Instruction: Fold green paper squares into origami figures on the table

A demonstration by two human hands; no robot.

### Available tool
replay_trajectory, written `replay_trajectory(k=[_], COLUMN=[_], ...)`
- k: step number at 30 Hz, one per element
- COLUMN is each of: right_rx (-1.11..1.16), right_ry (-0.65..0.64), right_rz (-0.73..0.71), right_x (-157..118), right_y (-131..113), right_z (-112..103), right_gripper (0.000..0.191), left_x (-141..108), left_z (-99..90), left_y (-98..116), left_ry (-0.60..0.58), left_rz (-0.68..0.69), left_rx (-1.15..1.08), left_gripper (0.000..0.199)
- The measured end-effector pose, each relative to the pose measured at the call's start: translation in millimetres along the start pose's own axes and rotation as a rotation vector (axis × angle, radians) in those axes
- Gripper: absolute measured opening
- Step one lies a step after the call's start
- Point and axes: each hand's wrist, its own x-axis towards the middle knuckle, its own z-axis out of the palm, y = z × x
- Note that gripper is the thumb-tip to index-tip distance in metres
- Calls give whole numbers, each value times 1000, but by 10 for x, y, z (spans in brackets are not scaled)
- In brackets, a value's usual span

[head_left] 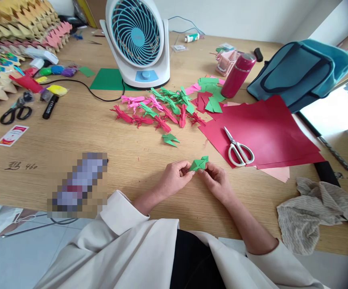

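Observation:
Between my two hands is a small piece of folded green paper (198, 164), held just above the table near its front edge. My left hand (177, 176) pinches its left side between thumb and fingers. On the other side, my right hand (216, 180) grips the lower right edge, its thumb against the paper. Another green folded paper piece (170, 139) lies on the table a little beyond my left hand. Behind it is a cluster of folded paper figures in red (162, 123), green (174, 105) and pink (132, 101).
White-handled scissors (240, 151) lie on red paper sheets (264, 132) at the right. A fan (138, 44) stands at the back, a red bottle (238, 76) and blue bag (297, 76) right of it. Black-handled scissors (16, 112), a marker (50, 106) and a blurred-out object (79, 182) lie left.

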Motion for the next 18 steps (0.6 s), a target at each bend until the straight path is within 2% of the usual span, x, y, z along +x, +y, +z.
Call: replay_trajectory(k=[10, 18], right_rx=[-58, 69], right_ry=[-21, 48], right_rz=[7, -15], right_x=[7, 15], right_y=[-69, 39], right_z=[-25, 12], right_gripper=[38, 25], left_x=[-3, 1], left_z=[-7, 1], left_y=[25, 6], left_ry=[35, 21], left_rz=[-45, -74], left_rx=[11, -22], left_gripper=[24, 23])
